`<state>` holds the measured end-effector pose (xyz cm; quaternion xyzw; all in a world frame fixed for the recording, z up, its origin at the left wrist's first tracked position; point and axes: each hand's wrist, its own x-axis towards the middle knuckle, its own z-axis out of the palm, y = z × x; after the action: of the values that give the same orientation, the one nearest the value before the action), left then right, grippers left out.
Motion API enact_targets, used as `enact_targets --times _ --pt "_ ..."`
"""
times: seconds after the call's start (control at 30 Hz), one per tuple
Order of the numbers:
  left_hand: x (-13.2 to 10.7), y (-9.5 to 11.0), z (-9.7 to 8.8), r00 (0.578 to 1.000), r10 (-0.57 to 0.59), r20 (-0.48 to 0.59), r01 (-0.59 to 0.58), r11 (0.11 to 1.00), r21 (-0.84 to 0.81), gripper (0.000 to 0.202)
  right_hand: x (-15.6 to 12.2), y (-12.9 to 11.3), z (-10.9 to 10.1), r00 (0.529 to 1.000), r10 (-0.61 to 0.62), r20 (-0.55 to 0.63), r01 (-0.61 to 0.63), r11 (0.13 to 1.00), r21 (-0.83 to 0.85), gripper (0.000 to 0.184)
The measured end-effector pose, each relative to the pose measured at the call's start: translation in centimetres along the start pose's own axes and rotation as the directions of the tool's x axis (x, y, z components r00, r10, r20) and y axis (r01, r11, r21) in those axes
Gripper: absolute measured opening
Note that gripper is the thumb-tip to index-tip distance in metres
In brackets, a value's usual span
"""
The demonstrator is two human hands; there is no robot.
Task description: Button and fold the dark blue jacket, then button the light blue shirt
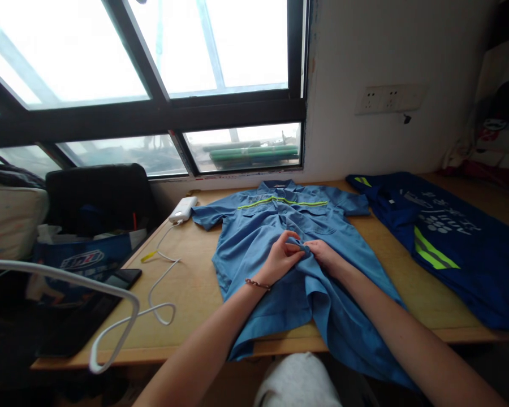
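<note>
A blue short-sleeved work shirt (254, 237) lies spread on the table, collar toward the window, with a yellow-green stripe across its chest. Its lower front hangs over the near table edge. At the middle of the front, my left hand (285, 255) pinches the cloth along the front opening, fingers bent. Close beside it, my right hand (322, 254) grips the other side of the same opening. The cloth is bunched up between the two hands. Whether a button sits between the fingertips is too small to tell.
Right of the shirt lies a dark blue garment (445, 226) with reflective strips. On the wooden table (195, 305), a white power bank (183, 209) trails a white cable (152, 294). A black tablet-like slab (93, 311) lies at the left edge. A black chair (102, 192) stands beyond.
</note>
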<state>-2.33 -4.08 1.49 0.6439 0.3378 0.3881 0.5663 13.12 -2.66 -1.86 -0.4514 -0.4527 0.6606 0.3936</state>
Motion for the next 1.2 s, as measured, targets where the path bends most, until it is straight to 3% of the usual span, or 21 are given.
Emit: enact_targets --times 0.13,0.27,0.37,0.47,0.53,0.63,0.73,0.8,0.83,0.9,0.97,1.07,1.13,1.2 --pt "0.2 -0.1 0.1 0.999 0.013 -0.029 -0.012 0.999 0.044 0.036 0.3 0.4 -0.1 1.000 -0.016 -0.007 0.016 0.998 0.061 0.019" --pt "1.0 -0.9 -0.6 0.999 0.000 -0.045 0.004 0.996 0.090 0.032 0.0 -0.6 0.0 0.992 -0.062 -0.105 0.069 0.996 0.061 0.029" --pt "1.5 -2.0 -1.1 0.998 -0.022 -0.066 0.028 0.995 0.098 0.031 -0.9 -2.1 0.3 0.962 -0.208 -0.179 0.210 0.978 -0.009 0.031" --pt "2.0 -3.3 -1.4 0.994 -0.049 -0.095 0.059 0.992 0.110 0.028 -2.0 -3.1 0.9 0.924 -0.371 -0.087 0.348 0.915 -0.205 0.027" --pt "2.4 -4.0 -1.6 0.994 -0.027 -0.110 0.044 0.986 0.159 0.026 -2.7 -3.2 1.4 0.902 -0.426 0.075 0.413 0.798 -0.439 0.019" --pt "3.2 -4.5 -1.9 0.995 0.050 -0.087 -0.025 0.964 0.266 0.024 -3.3 -2.6 2.0 0.891 -0.379 0.249 0.419 0.476 -0.774 0.005" --pt "4.7 -5.0 -2.5 0.996 0.088 -0.003 -0.083 0.946 0.313 0.025 -3.4 -2.3 2.0 0.909 -0.339 0.242 0.317 0.184 -0.930 0.015" --pt "6.2 -5.4 -3.0 0.995 0.093 0.035 -0.099 0.946 0.309 0.027 -3.2 -2.3 1.3 0.919 -0.356 0.169 0.213 0.088 -0.973 0.028" --pt "7.0 -5.6 -3.2 0.995 0.091 0.036 -0.098 0.948 0.302 0.027 -3.0 -2.3 0.8 0.922 -0.367 0.122 0.162 0.079 -0.984 0.033" --pt "8.5 -6.1 -3.8 0.996 0.089 0.010 -0.088 0.953 0.291 0.029 -2.3 -1.9 -0.5 0.915 -0.403 0.022 0.094 0.160 -0.983 0.039" --pt "9.8 -6.4 -4.2 0.996 0.088 -0.021 -0.078 0.955 0.287 0.029 -1.2 -1.0 -2.1 0.888 -0.456 -0.061 0.121 0.360 -0.925 0.032" --pt "10.8 -6.5 -4.6 0.997 0.069 -0.033 -0.058 0.961 0.271 0.029 0.7 0.4 -4.4 0.862 -0.472 -0.187 0.216 0.674 -0.706 0.029" --pt "10.7 -6.1 -4.7 0.999 0.050 -0.009 -0.046 0.966 0.256 0.031 1.8 1.1 -5.4 0.853 -0.446 -0.269 0.221 0.778 -0.588 0.033" --pt "10.0 -5.4 -4.6 0.999 0.013 0.032 -0.021 0.970 0.242 0.037 2.6 1.2 -6.0 0.822 -0.449 -0.349 0.212 0.811 -0.545 0.034"
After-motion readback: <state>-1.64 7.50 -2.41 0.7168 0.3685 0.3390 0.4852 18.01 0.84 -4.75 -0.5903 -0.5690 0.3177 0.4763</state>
